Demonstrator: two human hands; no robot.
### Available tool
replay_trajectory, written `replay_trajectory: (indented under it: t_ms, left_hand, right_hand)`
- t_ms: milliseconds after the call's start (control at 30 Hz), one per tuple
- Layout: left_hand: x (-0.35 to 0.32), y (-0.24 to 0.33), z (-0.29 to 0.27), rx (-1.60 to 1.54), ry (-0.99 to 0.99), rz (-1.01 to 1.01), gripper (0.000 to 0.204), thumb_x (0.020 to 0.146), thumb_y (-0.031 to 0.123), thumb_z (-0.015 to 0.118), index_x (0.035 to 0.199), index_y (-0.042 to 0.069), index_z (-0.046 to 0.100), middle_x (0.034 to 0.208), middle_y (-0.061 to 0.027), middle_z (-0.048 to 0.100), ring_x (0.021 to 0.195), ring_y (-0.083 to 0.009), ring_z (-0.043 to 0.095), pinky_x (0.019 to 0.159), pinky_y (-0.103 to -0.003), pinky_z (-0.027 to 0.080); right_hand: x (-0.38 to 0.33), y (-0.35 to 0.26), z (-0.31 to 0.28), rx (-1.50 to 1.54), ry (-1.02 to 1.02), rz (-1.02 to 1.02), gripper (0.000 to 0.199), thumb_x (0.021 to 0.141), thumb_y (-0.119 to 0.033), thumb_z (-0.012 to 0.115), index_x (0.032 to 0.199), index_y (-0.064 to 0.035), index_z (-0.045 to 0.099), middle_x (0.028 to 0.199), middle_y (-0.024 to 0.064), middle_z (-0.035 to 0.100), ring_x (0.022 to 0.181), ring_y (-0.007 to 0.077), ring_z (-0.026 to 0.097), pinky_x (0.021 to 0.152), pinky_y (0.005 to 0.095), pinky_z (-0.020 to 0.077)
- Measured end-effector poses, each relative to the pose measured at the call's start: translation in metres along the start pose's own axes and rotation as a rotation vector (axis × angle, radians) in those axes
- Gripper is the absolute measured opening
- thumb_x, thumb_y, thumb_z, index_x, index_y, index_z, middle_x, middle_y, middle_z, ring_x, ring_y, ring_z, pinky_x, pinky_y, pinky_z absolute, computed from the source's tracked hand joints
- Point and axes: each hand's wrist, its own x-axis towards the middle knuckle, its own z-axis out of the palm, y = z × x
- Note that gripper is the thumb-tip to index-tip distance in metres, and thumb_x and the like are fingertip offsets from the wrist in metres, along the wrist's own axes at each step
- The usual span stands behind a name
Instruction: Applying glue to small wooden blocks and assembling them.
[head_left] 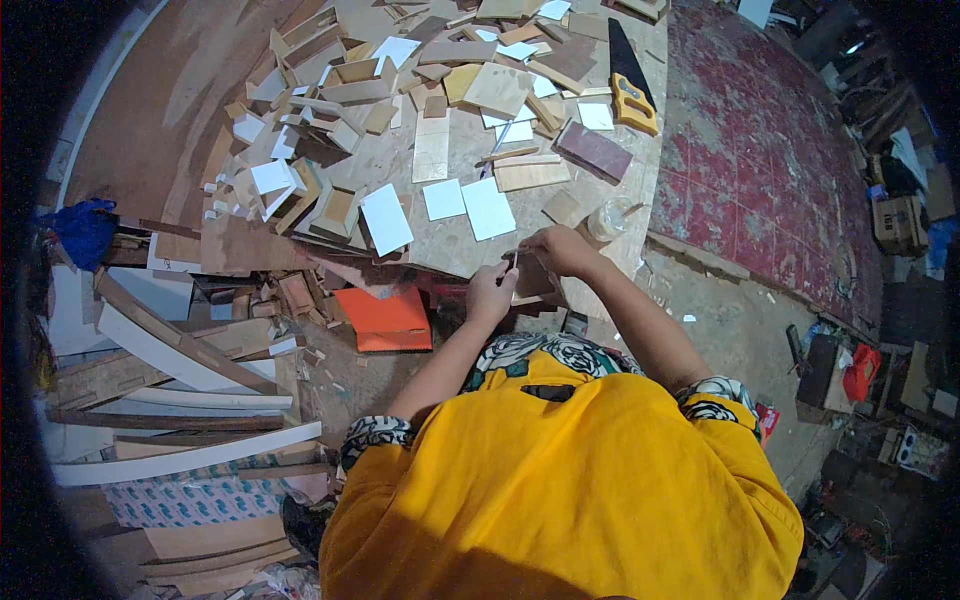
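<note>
At table edge (450, 262), left hand (490, 292) & right hand (556, 250) both pinch a small thin wood piece (514, 262), glue bottle (607, 220) at 2 o'clock w/ scraps at 12; loose pinch could likely drop it off the edge.

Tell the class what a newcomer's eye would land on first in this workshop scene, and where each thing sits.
First comes the bright yellow shirt filling the lower middle. Above it, the left hand and right hand meet over a small pale piece at the near edge of the round wooden table, which is strewn with wood offcuts and white panels. A yellow-handled handsaw lies at its far right.
</note>
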Motion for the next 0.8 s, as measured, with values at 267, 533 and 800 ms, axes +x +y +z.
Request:
replay_trajectory:
  t_ms: [267,533,800]
  left_hand:
    - [-0.001,0.003,-0.003,0.004,-0.010,-0.011,0.038,0.079,0.032,0.055,0.102,0.002,0.061,0.091,-0.0188,0.058,0.087,-0.0322,0.057,0.077,-0.037,0.044]
    - [0.000,0.005,-0.005,0.011,-0.015,-0.005,0.039,0.079,0.032,0.055,0.102,0.002,0.061,0.090,-0.0183,0.059,0.087,-0.0315,0.057,0.077,-0.037,0.044]
    - [0.002,-0.018,0.000,-0.136,0.073,0.112,0.037,0.083,0.030,0.051,0.103,0.000,0.059,0.087,-0.0174,0.060,0.078,-0.0287,0.059,0.072,-0.035,0.045]
  right_hand:
    - [0.000,-0.002,-0.002,0.001,-0.013,0.008,0.024,0.074,-0.012,0.054,0.095,-0.0078,0.064,0.090,0.0150,0.062,0.081,0.0319,0.059,0.072,0.0375,0.0465]
    - [-0.001,0.000,-0.002,0.022,-0.029,0.003,0.025,0.074,-0.012,0.053,0.096,-0.0076,0.064,0.093,0.0149,0.062,0.082,0.0331,0.058,0.073,0.0377,0.0462]
    - [-0.017,-0.001,-0.002,0.265,0.274,0.162,0.045,0.078,-0.006,0.050,0.122,-0.0060,0.045,0.096,0.0163,0.062,0.087,0.0273,0.060,0.077,0.0315,0.0459]
